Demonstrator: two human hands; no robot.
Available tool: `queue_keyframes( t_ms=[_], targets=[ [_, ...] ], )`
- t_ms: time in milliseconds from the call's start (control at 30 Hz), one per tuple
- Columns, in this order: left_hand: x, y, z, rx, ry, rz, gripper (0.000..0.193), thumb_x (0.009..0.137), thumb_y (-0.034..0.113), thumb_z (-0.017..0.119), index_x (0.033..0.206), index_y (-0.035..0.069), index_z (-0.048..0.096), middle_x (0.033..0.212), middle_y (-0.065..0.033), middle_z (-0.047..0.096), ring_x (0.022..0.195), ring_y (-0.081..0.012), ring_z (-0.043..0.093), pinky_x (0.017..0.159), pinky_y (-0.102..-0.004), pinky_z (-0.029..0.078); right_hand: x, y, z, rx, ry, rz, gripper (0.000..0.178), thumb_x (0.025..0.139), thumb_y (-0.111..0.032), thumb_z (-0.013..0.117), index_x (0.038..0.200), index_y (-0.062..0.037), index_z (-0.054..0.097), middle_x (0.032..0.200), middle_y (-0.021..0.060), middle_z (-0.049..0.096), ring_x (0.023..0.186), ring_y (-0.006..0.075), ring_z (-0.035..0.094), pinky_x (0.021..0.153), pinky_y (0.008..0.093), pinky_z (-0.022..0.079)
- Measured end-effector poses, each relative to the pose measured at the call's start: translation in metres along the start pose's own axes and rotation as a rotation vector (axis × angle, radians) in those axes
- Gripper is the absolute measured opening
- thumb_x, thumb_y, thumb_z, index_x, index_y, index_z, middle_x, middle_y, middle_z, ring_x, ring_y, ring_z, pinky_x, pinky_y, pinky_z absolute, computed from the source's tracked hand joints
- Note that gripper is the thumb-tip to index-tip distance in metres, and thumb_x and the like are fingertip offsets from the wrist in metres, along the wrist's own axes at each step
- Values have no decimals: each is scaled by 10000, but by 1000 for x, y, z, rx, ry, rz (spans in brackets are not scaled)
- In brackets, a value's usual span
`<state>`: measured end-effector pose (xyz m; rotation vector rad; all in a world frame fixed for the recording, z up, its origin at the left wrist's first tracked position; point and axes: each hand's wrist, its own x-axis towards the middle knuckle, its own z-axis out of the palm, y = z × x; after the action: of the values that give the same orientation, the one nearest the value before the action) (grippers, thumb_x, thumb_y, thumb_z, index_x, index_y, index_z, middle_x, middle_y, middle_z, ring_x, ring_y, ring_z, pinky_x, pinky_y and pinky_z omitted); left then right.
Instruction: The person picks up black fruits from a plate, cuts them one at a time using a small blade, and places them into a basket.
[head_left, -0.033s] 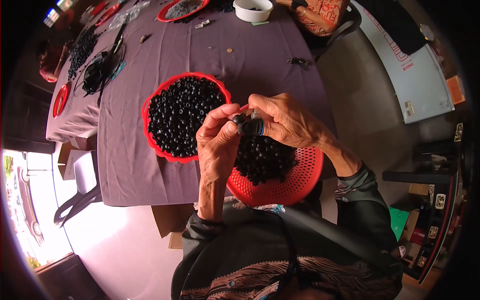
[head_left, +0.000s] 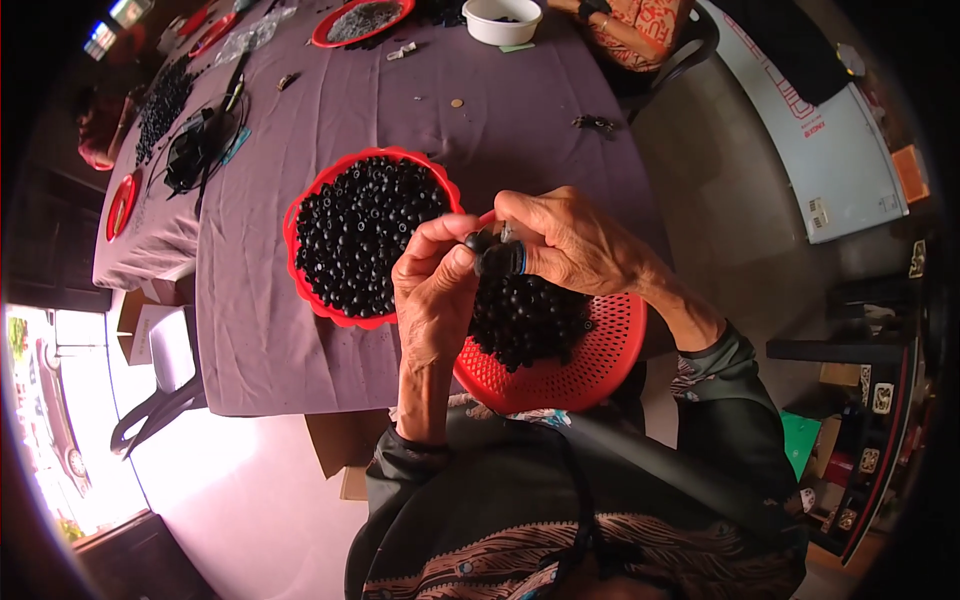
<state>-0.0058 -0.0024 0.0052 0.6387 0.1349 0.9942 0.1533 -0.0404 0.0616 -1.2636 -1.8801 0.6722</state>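
Above a perforated red plastic basket point(head_left: 612, 340), the left hand's point(head_left: 430, 280) fingers point(head_left: 437, 233) pinch a smooth, round black bead point(head_left: 477, 240); the right hand's point(head_left: 570, 235) grip I can't tell. Glossy beads point(head_left: 365, 235) fill a scallop-rimmed bowl point(head_left: 365, 322) on the cloth-draped counter point(head_left: 255, 310).

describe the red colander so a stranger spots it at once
Find the purple tablecloth. At its near edge, below the right hand, is the red colander, partly filled with black beads. Unlike the scalloped red bowl to its left, it has a perforated wall.

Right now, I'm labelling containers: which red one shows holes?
The basket lowest in view, perforated; the scalloped bowl and farther red dishes show none.
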Motion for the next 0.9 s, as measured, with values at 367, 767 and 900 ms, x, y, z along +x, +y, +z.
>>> queue_keyframes(
  t_ms=[367, 767, 900],
  targets=[
    [-1, 4, 13, 196, -69, 13, 198, 795, 23, 617, 984, -18, 574, 923, -66, 611, 842, -121, 568, 801, -258, 462, 3, -18, -23, -152, -178, 15, 285, 690, -127, 635, 736, -5, 382, 568, 159, 433, 527, 348, 442, 502, 393, 350],
    [0, 4, 13, 304, -36, 47, 155, 776, -4, 621, 930, -25, 623, 901, -60, 613, 834, -111, 553, 800, -245, 447, 3, -20, -24, -197, -208, 41, 285, 690, -116, 642, 719, 3, 385, 559, 162, 459, 532, 360, 470, 502, 401, 353],
    [1, 2, 12, 269, -18, 21, 163, 778, -8, 615, 940, -31, 621, 896, -67, 617, 809, -112, 561, 781, -240, 455, 2, -18, -23, -233, -192, 48, 260, 680, -85, 634, 718, 1, 392, 569, 159, 474, 537, 360, 480, 500, 405, 355]
  ],
)
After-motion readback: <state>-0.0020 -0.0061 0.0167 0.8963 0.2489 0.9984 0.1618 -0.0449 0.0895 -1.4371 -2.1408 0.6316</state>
